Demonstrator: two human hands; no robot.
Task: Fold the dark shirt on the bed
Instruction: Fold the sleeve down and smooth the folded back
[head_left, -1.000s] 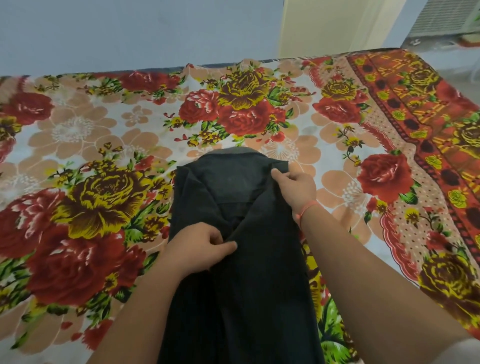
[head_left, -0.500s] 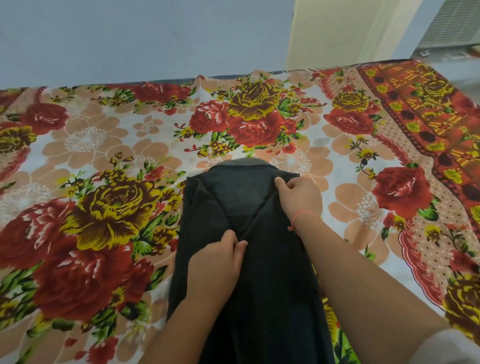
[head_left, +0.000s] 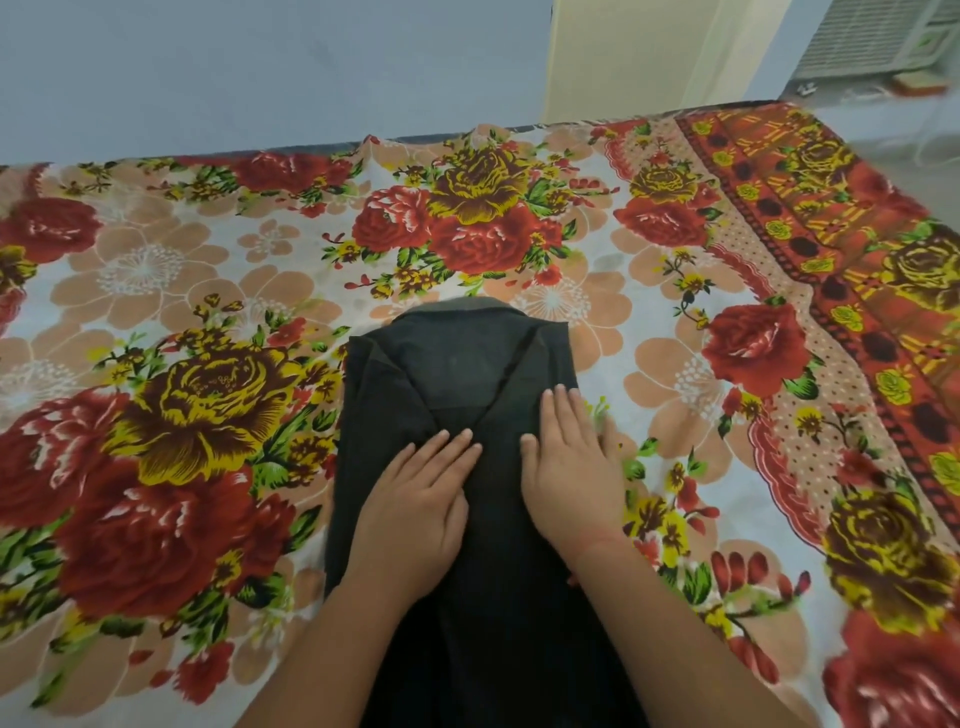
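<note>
The dark shirt (head_left: 457, 364) lies on the bed as a narrow strip, collar end away from me, both sides folded in over the middle. Its near end runs out of the frame's bottom edge. My left hand (head_left: 421, 499) lies flat on the shirt's middle with straight fingers pointing toward the collar. Flat on the folded-in right side rests my right hand (head_left: 569, 467), its outer edge reaching the shirt's right border. A thin red thread circles the right wrist. Neither hand grips any cloth.
A floral bedsheet (head_left: 182, 405) with red and yellow roses covers the bed all around the shirt. The bed's far edge meets a pale blue wall (head_left: 260, 67). A cream panel (head_left: 649, 52) and a white vented unit (head_left: 872, 36) stand beyond the far right corner.
Both hands have let go of the folded edges near the collar and now lie flat on the shirt. The right hand has slid nearer to me.
</note>
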